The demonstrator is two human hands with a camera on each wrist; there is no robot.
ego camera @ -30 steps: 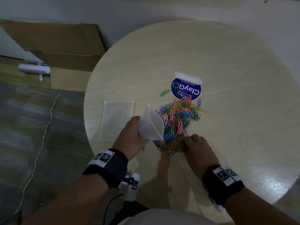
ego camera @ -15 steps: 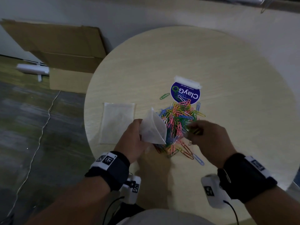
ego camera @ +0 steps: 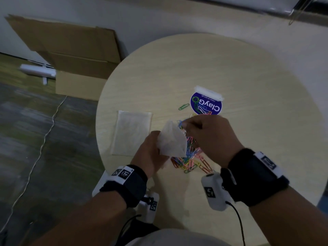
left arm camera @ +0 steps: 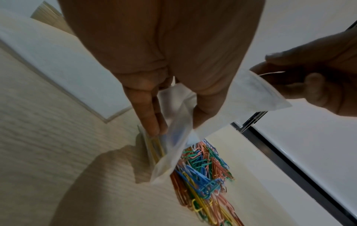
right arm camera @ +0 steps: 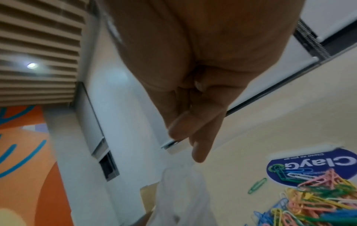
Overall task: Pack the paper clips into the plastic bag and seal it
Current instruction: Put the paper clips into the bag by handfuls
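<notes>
My left hand pinches a translucent white plastic bag between thumb and fingers and holds it upright over the near edge of the pile. A few yellow clips show through the bag's lower part. My right hand, fingers pinched together, is at the bag's mouth and holds a few paper clips; a thin wire shows at its fingertips. The pile of coloured paper clips lies on the round table beneath both hands.
A second flat bag lies to the left of my hands. A blue ClayG label and a lone green clip lie beyond the pile. Cardboard boxes stand on the floor at the far left.
My right hand took clips from the pile's near edge, lifted, and moved left to the bag's mouth. The left hand kept holding the bag, slightly raised.
</notes>
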